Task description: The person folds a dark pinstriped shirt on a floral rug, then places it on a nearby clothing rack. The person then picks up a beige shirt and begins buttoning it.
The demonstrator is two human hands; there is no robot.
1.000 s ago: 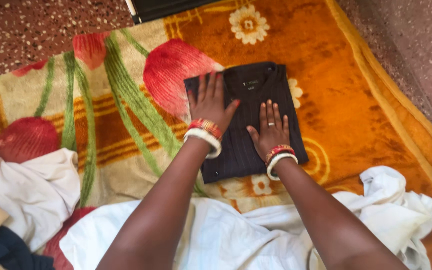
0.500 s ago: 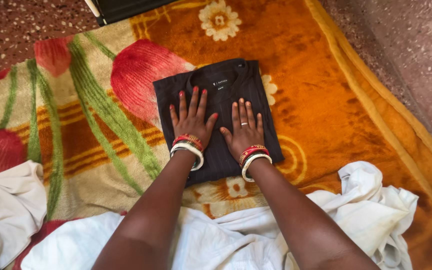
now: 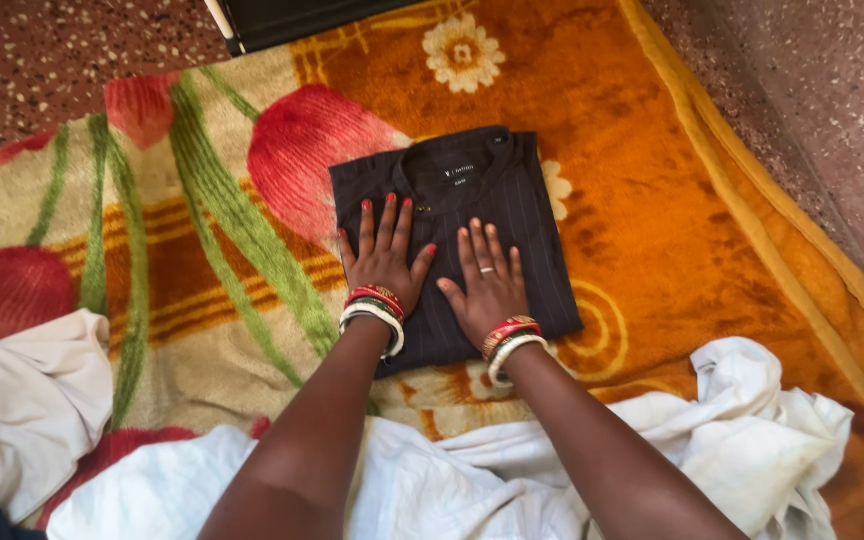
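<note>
left hand (image 3: pixel 382 257), right hand (image 3: pixel 490 285): no grip, flat on folded dark shirt (image 3: pixel 512 190) | small white collar label (image 3: pixel 462 172)

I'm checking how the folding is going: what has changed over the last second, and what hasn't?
The left hand slid from the folded dark shirt's upper left down toward the person, level with the right hand, which also drew back slightly. Nothing was gripped or released. Both palms stay flat on the shirt, which still lies folded on the orange flowered blanket, white cloth nearest the person.
</note>
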